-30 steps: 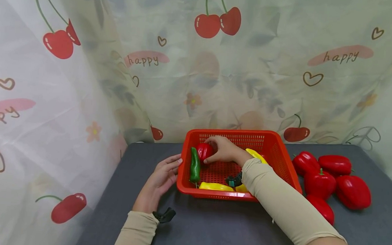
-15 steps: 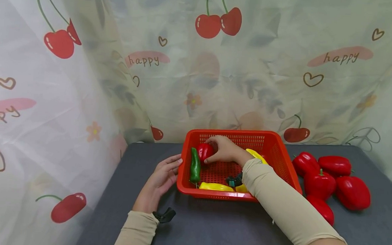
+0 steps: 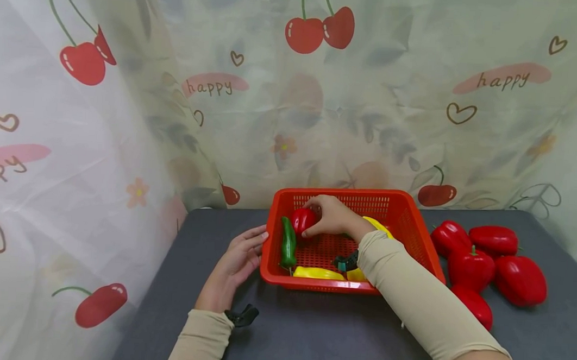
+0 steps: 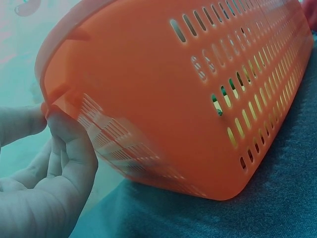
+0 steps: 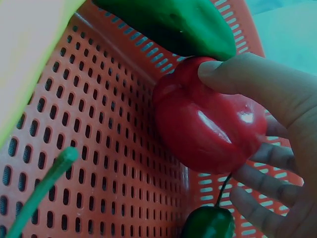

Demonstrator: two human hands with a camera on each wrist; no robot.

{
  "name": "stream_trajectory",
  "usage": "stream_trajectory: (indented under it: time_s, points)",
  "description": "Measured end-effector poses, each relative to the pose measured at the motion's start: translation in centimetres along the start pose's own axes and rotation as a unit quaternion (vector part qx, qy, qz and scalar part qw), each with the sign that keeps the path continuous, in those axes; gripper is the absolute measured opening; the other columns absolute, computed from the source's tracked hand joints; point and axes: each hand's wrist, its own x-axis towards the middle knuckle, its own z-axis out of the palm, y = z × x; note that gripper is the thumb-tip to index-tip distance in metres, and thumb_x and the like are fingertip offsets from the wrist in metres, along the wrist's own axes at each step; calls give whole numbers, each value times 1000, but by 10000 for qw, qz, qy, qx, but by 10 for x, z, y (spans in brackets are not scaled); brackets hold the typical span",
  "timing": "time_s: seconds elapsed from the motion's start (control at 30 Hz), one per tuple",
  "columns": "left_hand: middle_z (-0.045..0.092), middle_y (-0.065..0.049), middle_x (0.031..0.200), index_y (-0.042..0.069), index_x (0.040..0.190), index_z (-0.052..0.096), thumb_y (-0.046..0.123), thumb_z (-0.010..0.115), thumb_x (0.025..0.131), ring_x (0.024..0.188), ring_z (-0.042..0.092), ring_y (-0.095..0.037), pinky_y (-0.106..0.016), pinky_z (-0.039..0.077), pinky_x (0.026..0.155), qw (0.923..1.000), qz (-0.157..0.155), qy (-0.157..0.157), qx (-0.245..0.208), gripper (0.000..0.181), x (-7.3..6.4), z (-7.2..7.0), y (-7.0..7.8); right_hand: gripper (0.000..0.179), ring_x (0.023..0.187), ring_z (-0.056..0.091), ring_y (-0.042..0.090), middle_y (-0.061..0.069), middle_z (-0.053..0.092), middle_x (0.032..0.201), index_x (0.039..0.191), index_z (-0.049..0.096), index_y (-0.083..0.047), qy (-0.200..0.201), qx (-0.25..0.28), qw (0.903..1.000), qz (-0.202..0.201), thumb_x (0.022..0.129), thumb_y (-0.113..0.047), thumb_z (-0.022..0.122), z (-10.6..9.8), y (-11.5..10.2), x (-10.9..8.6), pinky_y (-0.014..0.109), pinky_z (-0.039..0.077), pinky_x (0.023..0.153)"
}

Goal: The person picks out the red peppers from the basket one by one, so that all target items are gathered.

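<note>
Inside the red-orange plastic basket (image 3: 312,284), my right hand (image 3: 337,218) grips a red bell pepper (image 3: 302,221) near the left end. In the right wrist view my thumb lies across the pepper (image 5: 203,119) and the other fingers reach round its far side. A long green pepper (image 3: 288,244) lies beside it, against the basket's left wall. Part of a second green pepper (image 5: 208,223) shows in the right wrist view. My left hand (image 3: 237,259) holds the left side of the basket; the left wrist view shows thumb and fingers pinching its rim (image 4: 42,79).
Yellow peppers (image 3: 319,273) lie along the basket's front wall, and another yellow pepper (image 3: 378,227) is partly behind my right forearm. Several red bell peppers (image 3: 471,270) sit on the grey tabletop (image 3: 310,333) to the right. A printed curtain (image 3: 340,123) hangs behind.
My right hand and the red bell pepper have shifted very slightly to the right inside the basket. My left hand has stayed on the rim.
</note>
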Motion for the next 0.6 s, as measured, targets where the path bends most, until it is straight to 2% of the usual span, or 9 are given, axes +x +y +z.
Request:
stream_trajectory:
  time_s: [0.6]
  points:
    - [71, -7, 129, 2, 150, 54, 8, 60, 107, 99, 73, -16, -33, 64, 91, 10000, 39, 23, -88, 43, -1, 0, 0, 67, 113, 64, 27, 10, 69, 127, 131, 65, -10, 201, 145, 9997, 52, 76, -32, 97, -8, -1, -2, 43, 61, 96]
